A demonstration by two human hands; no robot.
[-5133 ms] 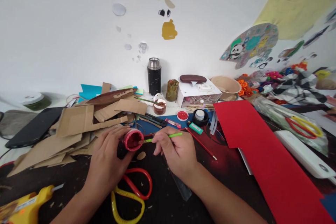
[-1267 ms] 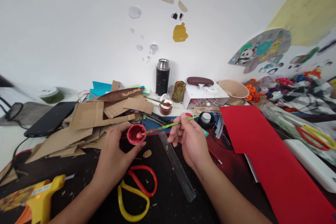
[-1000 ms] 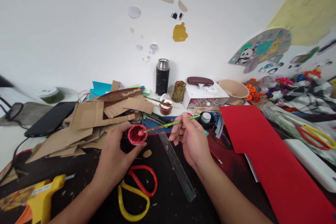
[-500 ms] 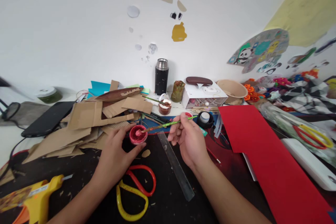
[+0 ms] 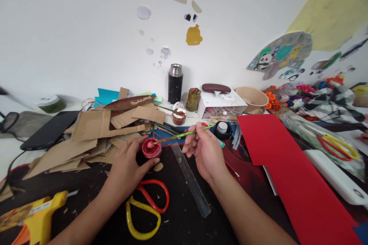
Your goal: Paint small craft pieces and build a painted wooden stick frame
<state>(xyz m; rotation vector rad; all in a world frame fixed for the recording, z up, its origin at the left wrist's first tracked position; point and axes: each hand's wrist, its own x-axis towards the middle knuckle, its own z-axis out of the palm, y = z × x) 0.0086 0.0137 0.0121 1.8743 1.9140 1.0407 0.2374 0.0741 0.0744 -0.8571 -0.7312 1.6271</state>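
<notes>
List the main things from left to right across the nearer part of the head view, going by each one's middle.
Yellow glue gun → left hand → paint jar → clear strip → right hand → red card → white device.

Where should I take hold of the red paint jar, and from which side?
Probably by the outer wall of the paint jar, coming from the left: it is round and open-topped, and the brush in the right hand reaches its mouth from the right.
</notes>
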